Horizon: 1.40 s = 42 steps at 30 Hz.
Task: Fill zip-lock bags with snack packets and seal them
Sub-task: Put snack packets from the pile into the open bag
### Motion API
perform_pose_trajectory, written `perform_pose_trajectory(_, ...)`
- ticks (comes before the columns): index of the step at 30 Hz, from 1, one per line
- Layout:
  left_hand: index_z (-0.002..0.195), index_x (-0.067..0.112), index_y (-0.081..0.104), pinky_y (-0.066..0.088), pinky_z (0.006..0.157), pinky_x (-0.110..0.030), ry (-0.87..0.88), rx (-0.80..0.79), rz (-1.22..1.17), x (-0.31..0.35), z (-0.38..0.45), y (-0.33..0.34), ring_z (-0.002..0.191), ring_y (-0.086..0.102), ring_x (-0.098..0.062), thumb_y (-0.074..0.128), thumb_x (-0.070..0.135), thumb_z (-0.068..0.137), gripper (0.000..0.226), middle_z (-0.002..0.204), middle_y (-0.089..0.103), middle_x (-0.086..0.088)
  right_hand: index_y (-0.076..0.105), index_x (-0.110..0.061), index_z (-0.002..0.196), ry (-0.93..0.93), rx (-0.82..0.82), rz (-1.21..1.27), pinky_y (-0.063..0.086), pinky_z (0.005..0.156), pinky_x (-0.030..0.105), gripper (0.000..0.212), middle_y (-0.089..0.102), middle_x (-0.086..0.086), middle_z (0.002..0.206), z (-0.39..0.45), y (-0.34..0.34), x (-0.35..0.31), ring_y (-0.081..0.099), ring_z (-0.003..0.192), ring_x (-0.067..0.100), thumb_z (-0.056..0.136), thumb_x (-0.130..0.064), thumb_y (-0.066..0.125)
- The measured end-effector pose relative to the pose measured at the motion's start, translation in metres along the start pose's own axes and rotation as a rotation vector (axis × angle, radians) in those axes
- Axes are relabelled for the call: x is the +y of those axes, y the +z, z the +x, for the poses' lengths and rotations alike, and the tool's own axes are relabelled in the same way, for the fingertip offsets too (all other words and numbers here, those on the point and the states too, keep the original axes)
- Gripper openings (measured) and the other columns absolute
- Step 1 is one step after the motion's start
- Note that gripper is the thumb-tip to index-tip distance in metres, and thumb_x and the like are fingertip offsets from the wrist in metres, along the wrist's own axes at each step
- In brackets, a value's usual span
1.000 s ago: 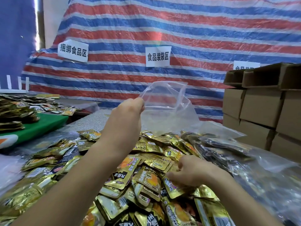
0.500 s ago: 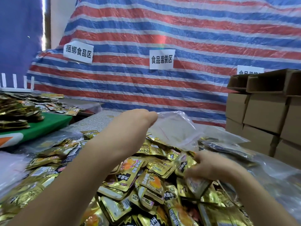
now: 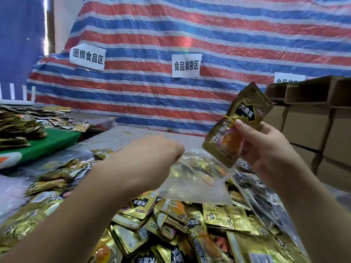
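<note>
Our left hand [image 3: 152, 164] is seen from the back, so the fingers are hidden, but they're curled and seem to pinch the rim of the bag [image 3: 195, 179]. That bag is clear and floppy, sagging over the pile [image 3: 171, 224] of gold packets on the tabletop [image 3: 133, 135]; whether anything's inside is hard to tell, since the pile shows through. Our right hand [image 3: 266, 149], at 3 o'clock, has thumb and fingers clamped on one packet [image 3: 237, 126], just above the bag. Its long axis tilts, top toward 1 o'clock, bottom corner toward the bag's mouth. Boxes [image 3: 322, 130] are cut off at right.
</note>
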<state>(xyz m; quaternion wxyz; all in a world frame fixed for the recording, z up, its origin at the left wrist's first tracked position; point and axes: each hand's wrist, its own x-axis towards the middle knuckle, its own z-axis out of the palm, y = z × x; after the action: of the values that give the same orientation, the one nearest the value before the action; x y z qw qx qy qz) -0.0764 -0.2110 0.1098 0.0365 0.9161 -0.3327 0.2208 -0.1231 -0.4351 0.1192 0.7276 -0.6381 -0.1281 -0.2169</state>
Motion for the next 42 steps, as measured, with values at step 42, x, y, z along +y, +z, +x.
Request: perform_pose_trajectory(42, 0.079, 0.017, 0.078, 0.057, 0.057, -0.035, 0.221, 0.282, -0.772, 0.001, 0.003, -0.010, 0.058, 0.068, -0.014, 0.074, 0.036, 0.077, 0.019, 0.064, 0.071, 0.004, 0.073, -0.035, 0.104, -0.045, -0.508, -0.998, 0.060, 0.083, 0.035, 0.022, 0.076, -0.012, 0.101, -0.016, -0.017, -0.017, 0.072, 0.093, 0.007, 0.090, -0.018, 0.073)
